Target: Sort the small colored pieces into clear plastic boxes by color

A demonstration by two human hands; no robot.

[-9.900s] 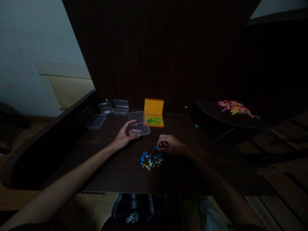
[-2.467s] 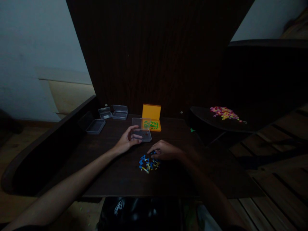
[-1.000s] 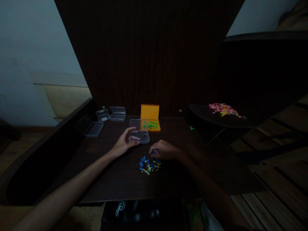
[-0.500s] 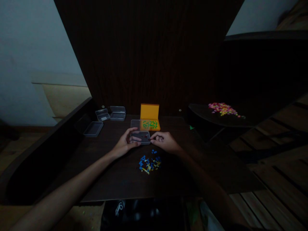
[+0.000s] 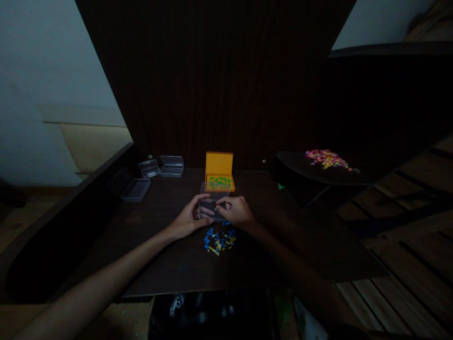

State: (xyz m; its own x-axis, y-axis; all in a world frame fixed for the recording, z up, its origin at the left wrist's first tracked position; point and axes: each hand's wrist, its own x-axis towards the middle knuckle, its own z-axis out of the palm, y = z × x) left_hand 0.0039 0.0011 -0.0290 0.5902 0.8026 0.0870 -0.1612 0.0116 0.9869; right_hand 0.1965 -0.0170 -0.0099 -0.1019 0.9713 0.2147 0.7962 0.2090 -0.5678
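A small clear plastic box (image 5: 213,202) with its lid up sits on the dark table (image 5: 170,259), just behind a pile of tiny blue and yellow bricks (image 5: 219,238). My left hand (image 5: 187,221) grips the box's left side with curled fingers. My right hand (image 5: 235,211) is closed on the box's right front edge. What lies inside the box is hidden in the dim light. An open orange case (image 5: 219,174) holding green pieces stands right behind it.
Three clear boxes lie at the table's back left: an open tray (image 5: 135,190), a small box (image 5: 148,167) and a lidded box (image 5: 171,165). A heap of pink and yellow pieces (image 5: 327,158) rests on a dark shelf at the right. Wooden floor slats run along the right.
My right hand left the brick pile and came onto the clear box. The box has shifted nearer to me and to the right, between both hands.
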